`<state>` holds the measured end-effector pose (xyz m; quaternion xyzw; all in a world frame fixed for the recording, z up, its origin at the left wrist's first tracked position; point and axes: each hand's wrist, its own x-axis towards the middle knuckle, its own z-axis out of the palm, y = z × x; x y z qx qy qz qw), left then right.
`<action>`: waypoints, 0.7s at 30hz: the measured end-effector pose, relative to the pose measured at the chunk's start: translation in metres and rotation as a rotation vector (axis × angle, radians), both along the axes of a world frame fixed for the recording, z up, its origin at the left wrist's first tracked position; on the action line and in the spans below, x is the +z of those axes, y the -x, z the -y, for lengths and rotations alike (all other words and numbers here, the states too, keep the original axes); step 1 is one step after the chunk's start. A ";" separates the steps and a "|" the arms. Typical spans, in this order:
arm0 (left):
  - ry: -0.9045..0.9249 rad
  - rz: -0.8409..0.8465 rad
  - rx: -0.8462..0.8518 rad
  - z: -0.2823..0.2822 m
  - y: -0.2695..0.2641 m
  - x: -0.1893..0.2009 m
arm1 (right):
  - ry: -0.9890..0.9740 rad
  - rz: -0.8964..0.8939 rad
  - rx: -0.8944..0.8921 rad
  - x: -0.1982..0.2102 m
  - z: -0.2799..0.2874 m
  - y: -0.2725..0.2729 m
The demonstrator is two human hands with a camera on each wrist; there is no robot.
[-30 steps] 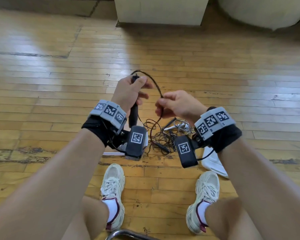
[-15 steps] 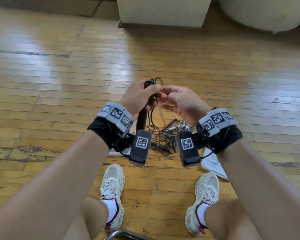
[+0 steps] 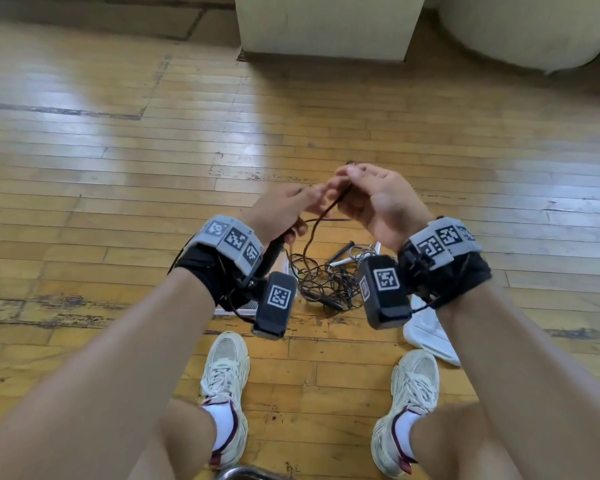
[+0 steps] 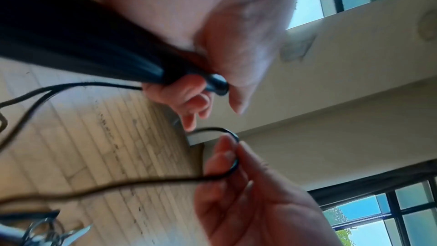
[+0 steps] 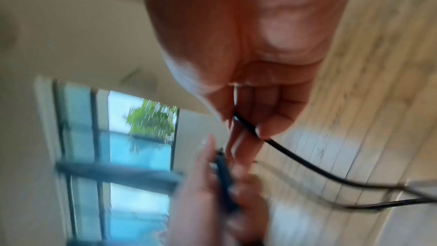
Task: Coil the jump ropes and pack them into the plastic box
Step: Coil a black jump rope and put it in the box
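Note:
A black jump rope is held up between both hands over the floor. My left hand grips its black handle, which points down toward my wrist; in the left wrist view the fingers curl round the handle. My right hand is right beside it, palm toward me, and pinches a bend of the thin black cord between thumb and fingers. The cord hangs down to a tangled pile of ropes on the floor. Only a white edge of the plastic box shows under my left wrist.
A white lid lies on the wooden floor by my right foot. Silver rope handles stick out of the pile. A pale cabinet and a round white object stand at the far edge. A metal rim shows between my shoes.
My hands were apart with the cord arching between them; the right hand has brought the cord over to the left hand, and both have drifted slightly right.

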<state>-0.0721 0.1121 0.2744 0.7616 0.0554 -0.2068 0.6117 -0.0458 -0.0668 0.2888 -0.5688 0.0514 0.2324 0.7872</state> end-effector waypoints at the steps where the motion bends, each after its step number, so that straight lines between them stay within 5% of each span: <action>1: -0.001 -0.011 -0.078 0.003 0.003 0.000 | -0.108 -0.022 -0.071 0.001 0.003 -0.003; 5: -0.011 0.020 -0.139 0.012 0.008 -0.001 | -0.302 -0.079 -0.246 0.003 0.012 -0.011; 8: 0.123 0.048 0.016 0.013 0.006 0.006 | -0.138 -0.057 -0.186 0.001 0.011 -0.009; 16: 0.530 0.081 0.303 0.002 -0.004 0.018 | 0.664 0.229 0.658 -0.002 -0.005 0.018; 18: 0.430 0.121 0.351 0.000 -0.008 0.013 | 0.785 0.280 0.648 -0.003 -0.006 0.019; 21: 0.185 0.146 0.287 0.001 -0.006 0.005 | 0.470 0.115 0.334 0.000 -0.002 0.010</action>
